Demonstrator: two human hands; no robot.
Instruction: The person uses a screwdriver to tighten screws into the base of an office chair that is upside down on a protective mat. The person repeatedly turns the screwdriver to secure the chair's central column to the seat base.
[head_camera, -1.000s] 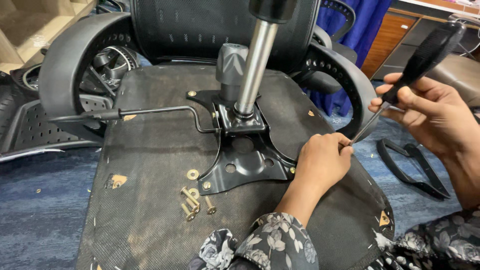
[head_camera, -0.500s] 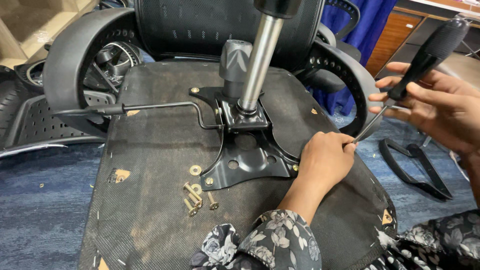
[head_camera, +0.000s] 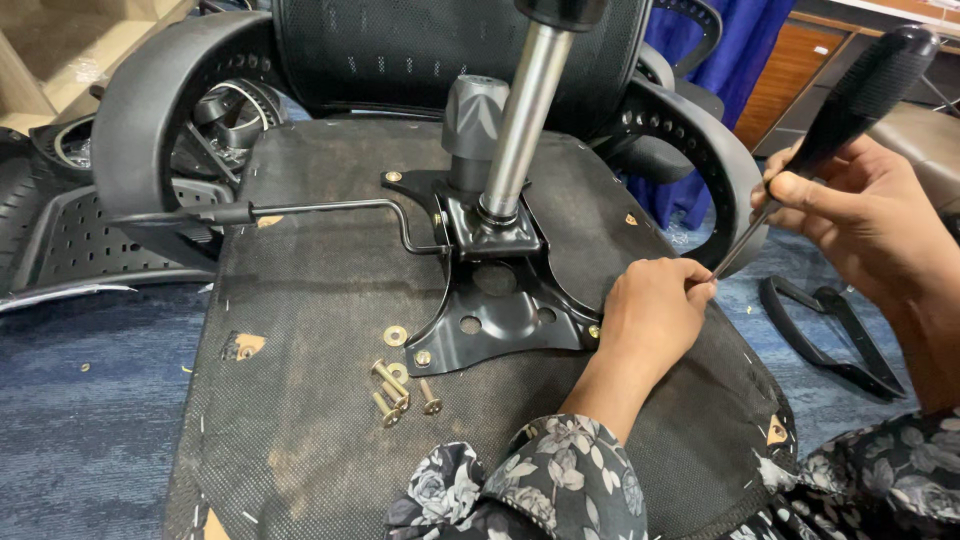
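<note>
An office chair lies upside down, the fabric underside of its seat (head_camera: 320, 300) facing up. A black metal mechanism plate (head_camera: 500, 320) with a silver gas cylinder (head_camera: 520, 120) sits on the seat. My left hand (head_camera: 650, 315) rests at the plate's right corner, fingertips pinched around the tip of a screwdriver. My right hand (head_camera: 860, 215) grips the screwdriver (head_camera: 865, 85) by its black handle, which slants up to the right. A brass bolt (head_camera: 423, 357) sits in the plate's front left corner.
Several loose brass bolts (head_camera: 395, 390) and a washer (head_camera: 395, 335) lie on the seat left of the plate. A thin lever (head_camera: 320, 208) runs left from the mechanism. Curved armrests (head_camera: 150, 130) (head_camera: 700, 150) flank the seat. A black frame part (head_camera: 830, 330) lies on the blue carpet (head_camera: 90, 400).
Both hands stay at the plate's right corner with the screwdriver. The right hand and the handle have shifted only slightly, and the view has moved a little.
</note>
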